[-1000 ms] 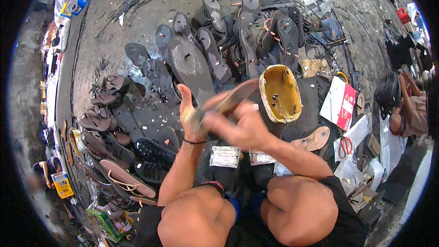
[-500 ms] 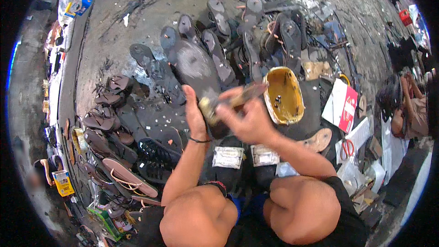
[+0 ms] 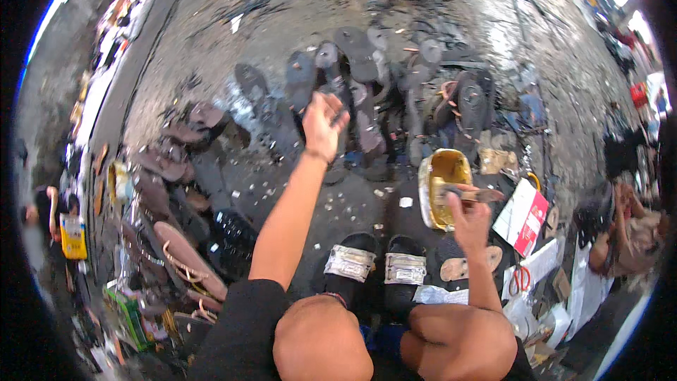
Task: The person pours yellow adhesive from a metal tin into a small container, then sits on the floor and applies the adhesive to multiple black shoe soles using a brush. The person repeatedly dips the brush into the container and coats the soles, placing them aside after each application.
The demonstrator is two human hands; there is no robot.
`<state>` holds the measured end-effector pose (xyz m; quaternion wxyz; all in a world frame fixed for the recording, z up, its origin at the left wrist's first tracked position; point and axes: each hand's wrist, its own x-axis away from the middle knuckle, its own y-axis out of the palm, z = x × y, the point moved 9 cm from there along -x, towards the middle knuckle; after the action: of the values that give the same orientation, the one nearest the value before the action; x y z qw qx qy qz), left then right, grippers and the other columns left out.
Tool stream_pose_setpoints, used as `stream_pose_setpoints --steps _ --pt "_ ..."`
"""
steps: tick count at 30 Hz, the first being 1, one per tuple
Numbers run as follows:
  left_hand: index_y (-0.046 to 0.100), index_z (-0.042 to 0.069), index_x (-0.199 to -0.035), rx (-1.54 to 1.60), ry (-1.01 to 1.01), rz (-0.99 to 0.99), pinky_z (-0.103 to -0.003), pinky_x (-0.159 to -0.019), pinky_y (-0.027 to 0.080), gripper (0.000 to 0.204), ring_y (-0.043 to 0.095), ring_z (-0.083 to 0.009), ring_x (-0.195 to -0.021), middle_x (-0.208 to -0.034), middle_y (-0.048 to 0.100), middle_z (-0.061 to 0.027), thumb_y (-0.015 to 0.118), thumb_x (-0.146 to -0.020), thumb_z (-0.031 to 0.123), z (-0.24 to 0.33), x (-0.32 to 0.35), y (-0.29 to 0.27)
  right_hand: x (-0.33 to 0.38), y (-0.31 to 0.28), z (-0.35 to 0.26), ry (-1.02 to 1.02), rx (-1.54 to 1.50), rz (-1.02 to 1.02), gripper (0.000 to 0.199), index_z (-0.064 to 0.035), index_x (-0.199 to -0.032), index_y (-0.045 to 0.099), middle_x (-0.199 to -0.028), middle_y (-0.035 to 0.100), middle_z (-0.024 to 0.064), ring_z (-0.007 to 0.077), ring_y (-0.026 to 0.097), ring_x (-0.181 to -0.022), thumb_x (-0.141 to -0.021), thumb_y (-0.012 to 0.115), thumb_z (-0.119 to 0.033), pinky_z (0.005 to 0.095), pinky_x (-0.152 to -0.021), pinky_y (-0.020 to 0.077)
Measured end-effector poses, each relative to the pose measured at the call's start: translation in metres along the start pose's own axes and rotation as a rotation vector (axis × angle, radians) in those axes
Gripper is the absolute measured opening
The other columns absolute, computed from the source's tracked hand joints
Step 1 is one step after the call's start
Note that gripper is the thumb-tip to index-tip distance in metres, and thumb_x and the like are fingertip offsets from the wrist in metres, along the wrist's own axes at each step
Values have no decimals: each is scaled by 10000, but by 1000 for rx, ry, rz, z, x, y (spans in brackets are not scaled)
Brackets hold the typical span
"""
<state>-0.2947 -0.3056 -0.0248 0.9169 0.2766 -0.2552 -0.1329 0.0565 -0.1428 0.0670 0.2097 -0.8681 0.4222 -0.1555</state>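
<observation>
My left hand [image 3: 326,125] reaches forward over the row of dark footwear soles, its fingers loosely bent and apart, with nothing plainly held. Just beyond the fingertips, a broad dark sole [image 3: 356,54] lies across other soles. My right hand [image 3: 471,220] is closed on a brush [image 3: 481,195] by its handle; the bristle end is over the yellow tub [image 3: 426,201], whose inside is coated with a yellowish substance. Exactly where the bristles touch is hard to make out.
Finished-looking dark sandals [image 3: 166,162] are piled at the left, near a pinkish sole [image 3: 187,257]. To the right lie a tan sole [image 3: 471,263], red-handled scissors [image 3: 520,280] and a red-and-white box [image 3: 522,217]. Another person [image 3: 627,233] sits at the far right.
The dark sole has left my left hand, which has moved forward. My right hand has carried the brush away from the sole, rightward to the tub. The view has shifted.
</observation>
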Motion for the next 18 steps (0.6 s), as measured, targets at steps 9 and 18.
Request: stream_pose_setpoints --steps 9,18 --pt "650 -22 -1099 -818 212 148 -291 -813 533 228 640 -130 -913 -982 674 -51 631 -984 174 -10 246 -149 -5 -39 23 -183 233 252 233 9 -1038 648 -994 682 129 290 646 -978 -908 701 -177 402 -869 495" --pt "454 -19 -1333 -341 330 645 -339 -843 542 458 633 -186 -1020 -1080 623 -76 653 -925 42 37 266 -228 35 -52 64 45 605 -104 375 12 -988 659 -863 669 253 462 654 -873 -843 720 -328 529 -763 506"
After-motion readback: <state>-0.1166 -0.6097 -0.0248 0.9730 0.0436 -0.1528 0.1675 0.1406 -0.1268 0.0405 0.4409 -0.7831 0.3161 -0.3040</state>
